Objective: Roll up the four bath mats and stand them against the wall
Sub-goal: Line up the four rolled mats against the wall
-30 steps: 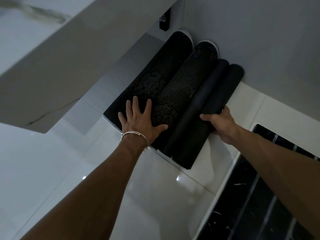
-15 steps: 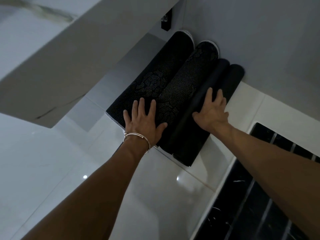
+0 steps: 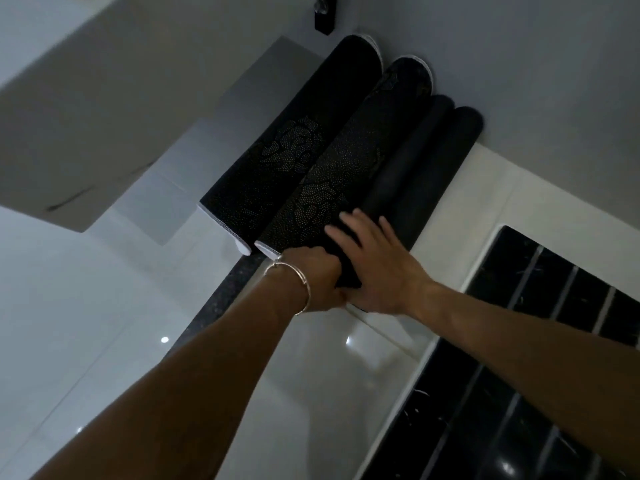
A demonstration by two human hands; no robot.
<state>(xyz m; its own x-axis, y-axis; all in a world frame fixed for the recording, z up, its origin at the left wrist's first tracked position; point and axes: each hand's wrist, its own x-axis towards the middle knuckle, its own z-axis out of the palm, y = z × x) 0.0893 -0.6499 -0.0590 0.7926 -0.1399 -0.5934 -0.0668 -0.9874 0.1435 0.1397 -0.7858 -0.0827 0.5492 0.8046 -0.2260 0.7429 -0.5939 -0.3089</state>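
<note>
Left grip [image 3: 311, 275]: curled round the near end of plain mat [image 3: 408, 161], likely steadying it.
Right grip [image 3: 377, 268]: flat, spread wide, pressing it toward wall [image 3: 519, 64] beyond.

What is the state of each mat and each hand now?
Left patterned mat: rolled, against the wall.
Second patterned mat: rolled, against the wall.
Inner plain mat: rolled, near end held.
Outer plain mat: rolled, against the wall.
Left hand: grips inner plain mat.
Right hand: fingers straight, resting on mats.
</note>
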